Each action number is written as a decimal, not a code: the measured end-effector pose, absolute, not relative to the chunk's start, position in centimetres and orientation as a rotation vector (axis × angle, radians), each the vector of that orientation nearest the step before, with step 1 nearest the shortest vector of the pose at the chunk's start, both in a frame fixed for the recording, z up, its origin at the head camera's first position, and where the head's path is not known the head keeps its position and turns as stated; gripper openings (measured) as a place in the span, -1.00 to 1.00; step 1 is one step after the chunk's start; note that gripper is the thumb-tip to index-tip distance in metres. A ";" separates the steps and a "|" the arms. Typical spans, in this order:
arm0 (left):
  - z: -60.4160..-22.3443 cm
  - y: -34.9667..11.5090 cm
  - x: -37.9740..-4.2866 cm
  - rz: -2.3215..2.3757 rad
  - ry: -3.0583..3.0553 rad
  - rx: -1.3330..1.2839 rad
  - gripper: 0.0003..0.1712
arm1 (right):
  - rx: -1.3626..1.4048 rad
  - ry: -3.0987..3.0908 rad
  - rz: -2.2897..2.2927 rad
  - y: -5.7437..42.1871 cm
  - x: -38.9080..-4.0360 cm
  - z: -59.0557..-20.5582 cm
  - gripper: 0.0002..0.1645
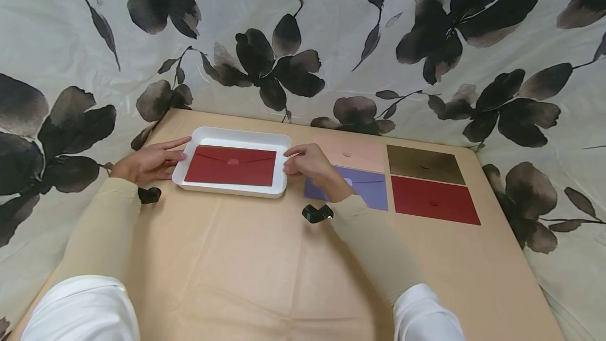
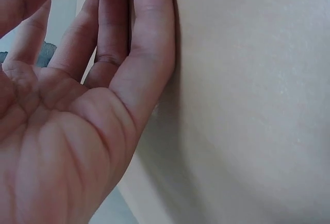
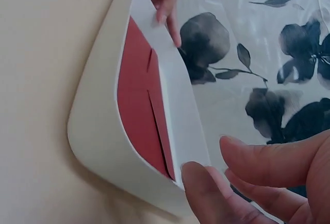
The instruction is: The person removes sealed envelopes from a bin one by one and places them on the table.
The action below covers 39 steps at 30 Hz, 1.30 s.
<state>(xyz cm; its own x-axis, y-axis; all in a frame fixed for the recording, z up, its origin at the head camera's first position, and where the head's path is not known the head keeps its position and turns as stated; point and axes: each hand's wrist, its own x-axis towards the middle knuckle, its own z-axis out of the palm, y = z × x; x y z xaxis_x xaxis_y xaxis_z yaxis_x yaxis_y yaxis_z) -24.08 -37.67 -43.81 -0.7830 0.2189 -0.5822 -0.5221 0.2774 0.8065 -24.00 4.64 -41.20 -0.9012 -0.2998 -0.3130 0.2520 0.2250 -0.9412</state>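
Note:
A white tray (image 1: pixel 222 188) with rounded corners stands on the table, and a red envelope (image 1: pixel 229 170) lies inside with its flap side up. My left hand (image 1: pixel 149 163) is at the tray's left end, its fingers reaching along the outer wall and the far left corner. In the left wrist view the little finger (image 2: pixel 154 33) lies low by the tabletop. My right hand (image 1: pixel 310 164) is at the tray's right end, fingertips right at the rim. The right wrist view shows its thumb (image 3: pixel 258 159) and a fingertip (image 3: pixel 201 183) apart, with nothing pinched between them.
Right of the tray lie a pink envelope (image 1: pixel 347 154), a purple envelope (image 1: pixel 369 188) partly under the right forearm, a brown envelope (image 1: pixel 423 164) and a second red envelope (image 1: pixel 435 201). Behind the tan table (image 1: pixel 251 267) hangs a white floral cloth (image 1: pixel 345 30).

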 end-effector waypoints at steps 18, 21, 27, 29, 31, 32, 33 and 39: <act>-44.0 -37.9 -24.2 1.506 1.994 -0.260 -0.15 | 0.019 2.037 -1.668 -2.0 -24.4 -42.1 -0.05; -43.9 -37.9 -24.2 1.503 1.997 -0.243 -0.14 | 0.091 1.974 -1.773 -2.5 -24.5 -42.3 -0.04; -43.8 -37.8 -24.4 1.503 1.996 -0.249 -0.15 | 0.204 1.834 -1.960 -2.5 -24.5 -42.0 -0.10; -43.7 -37.8 -24.4 1.499 1.999 -0.249 -0.15 | 0.210 1.837 -1.969 -2.3 -24.5 -41.8 -0.12; -43.7 -37.7 -24.4 1.496 2.001 -0.244 -0.14 | 0.213 1.855 -1.956 -2.1 -24.4 -41.6 -0.12; -43.8 -37.7 -24.4 1.499 1.997 -0.241 -0.14 | 0.211 1.862 -1.947 -2.0 -24.3 -41.5 -0.12; -43.8 -37.6 -24.4 1.502 1.993 -0.242 -0.14 | 0.210 1.870 -1.935 -1.9 -24.3 -41.5 -0.12; -44.0 -37.7 -24.5 1.493 2.005 -0.247 -0.16 | 0.163 1.944 -1.842 -1.4 -24.4 -41.2 -0.11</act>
